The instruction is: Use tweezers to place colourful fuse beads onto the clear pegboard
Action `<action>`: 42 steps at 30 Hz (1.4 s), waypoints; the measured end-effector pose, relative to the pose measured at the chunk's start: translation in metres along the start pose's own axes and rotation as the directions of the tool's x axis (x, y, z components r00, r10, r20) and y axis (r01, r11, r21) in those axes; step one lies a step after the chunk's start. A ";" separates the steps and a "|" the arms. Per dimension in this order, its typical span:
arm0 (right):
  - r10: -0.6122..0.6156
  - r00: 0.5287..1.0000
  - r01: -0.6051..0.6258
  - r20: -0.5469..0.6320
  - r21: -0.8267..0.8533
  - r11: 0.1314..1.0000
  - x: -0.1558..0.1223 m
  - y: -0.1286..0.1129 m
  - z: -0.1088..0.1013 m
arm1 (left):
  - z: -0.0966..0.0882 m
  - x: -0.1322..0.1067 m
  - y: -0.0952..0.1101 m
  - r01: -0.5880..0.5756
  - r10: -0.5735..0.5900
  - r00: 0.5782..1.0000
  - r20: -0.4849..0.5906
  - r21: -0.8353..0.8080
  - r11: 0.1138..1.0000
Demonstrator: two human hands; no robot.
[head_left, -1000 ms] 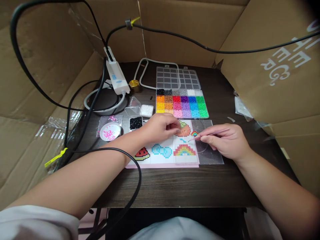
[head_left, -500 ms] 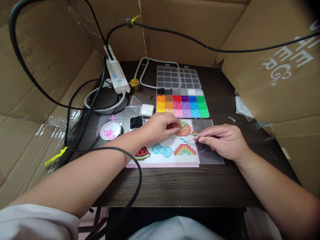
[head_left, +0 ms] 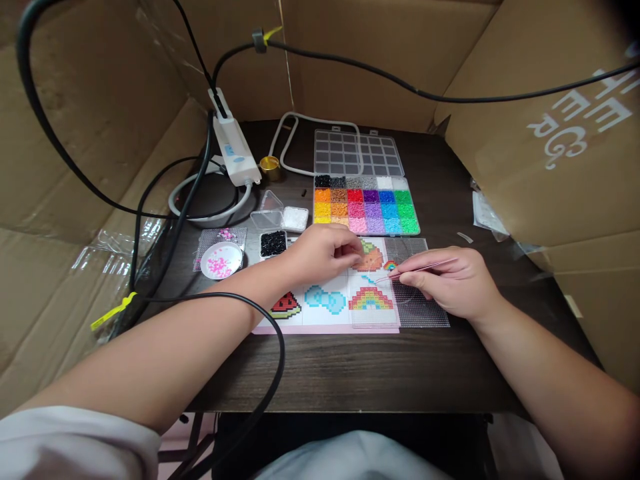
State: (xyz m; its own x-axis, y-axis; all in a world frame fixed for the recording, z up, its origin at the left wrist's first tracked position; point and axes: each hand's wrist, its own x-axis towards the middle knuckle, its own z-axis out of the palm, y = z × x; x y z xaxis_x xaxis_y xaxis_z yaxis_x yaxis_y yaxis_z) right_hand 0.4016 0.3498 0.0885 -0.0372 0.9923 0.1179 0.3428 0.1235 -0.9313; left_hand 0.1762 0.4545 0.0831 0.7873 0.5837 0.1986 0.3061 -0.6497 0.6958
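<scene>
Right hand (head_left: 453, 283) pinched on my slim tweezers (head_left: 431, 267), tips by light-blue beads (head_left: 369, 280) over pattern sheet (head_left: 325, 319), just above rainbow design (head_left: 371, 299). My left hand (head_left: 327, 252) half curled over sheet; can't tell if it grips anything. Dark wood-grain tabletop (head_left: 380, 373) below. Open bead box (head_left: 367, 205) beyond, white power strip (head_left: 235, 150) far left. Cardboard walls (head_left: 370, 47) left, right and behind.

On the surface (head_left: 380, 377), a pattern sheet (head_left: 320, 320) lies front and centre, with a pegboard (head_left: 427, 314) at its right. Behind them sits a bead organizer (head_left: 419, 230), its opened lid (head_left: 384, 155) farther back. To the left, a dish (head_left: 234, 251) holding beads (head_left: 219, 268) overlaps another pegboard (head_left: 208, 240); behind these lies a power strip (head_left: 235, 150).
</scene>
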 end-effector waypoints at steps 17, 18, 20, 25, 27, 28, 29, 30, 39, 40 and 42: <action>0.120 0.927 0.024 -0.355 0.378 0.926 0.024 0.016 -0.016 | 0.001 0.000 -0.003 -0.006 0.006 1.000 0.012 -0.012 1.000; 0.138 0.918 0.021 -0.371 0.393 0.919 0.027 0.016 -0.018 | 0.001 -0.001 -0.003 -0.006 0.006 1.000 0.011 -0.013 1.000; 0.188 0.905 0.004 -0.382 0.449 0.894 0.032 0.018 -0.022 | 0.001 -0.001 -0.003 -0.004 0.005 1.000 0.013 -0.012 1.000; 0.239 0.897 0.011 -0.372 0.560 0.828 0.039 0.029 -0.033 | 0.001 -0.001 -0.003 0.003 -0.003 1.000 0.021 -0.005 1.000; 0.233 0.900 0.009 -0.368 0.552 0.834 0.041 0.033 -0.036 | 0.002 -0.002 -0.003 0.004 -0.004 1.000 0.026 0.000 1.000; 0.236 0.899 0.004 -0.368 0.547 0.837 0.041 0.035 -0.038 | 0.002 -0.002 -0.003 0.003 -0.003 1.000 0.030 0.003 1.000; 0.241 0.895 0.002 -0.374 0.546 0.838 0.041 0.036 -0.039 | 0.002 -0.002 -0.003 0.002 -0.002 0.999 0.036 0.006 1.000; 0.249 0.890 0.002 -0.382 0.548 0.837 0.042 0.036 -0.039 | 0.002 -0.002 -0.004 -0.001 0.000 0.999 0.042 0.010 1.000; 0.275 0.846 0.034 -0.457 0.560 0.828 0.047 0.035 -0.030 | 0.004 -0.003 -0.007 0.007 -0.012 0.997 0.077 0.056 0.998; 0.257 0.845 0.047 -0.470 0.543 0.838 0.047 0.035 -0.029 | 0.004 -0.003 -0.008 0.009 -0.014 0.997 0.077 0.058 0.998; 0.236 0.842 0.062 -0.486 0.521 0.851 0.048 0.036 -0.028 | 0.005 -0.003 -0.009 0.012 -0.016 0.997 0.079 0.061 0.998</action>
State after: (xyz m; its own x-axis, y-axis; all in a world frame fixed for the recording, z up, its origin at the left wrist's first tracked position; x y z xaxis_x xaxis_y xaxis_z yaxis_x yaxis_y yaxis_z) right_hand 0.4380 0.4016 0.0701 0.5055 0.8615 0.0469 -0.1992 0.1694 -0.9652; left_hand 0.1737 0.4562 0.0728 0.8218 0.5543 0.1323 0.3476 -0.6715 0.6544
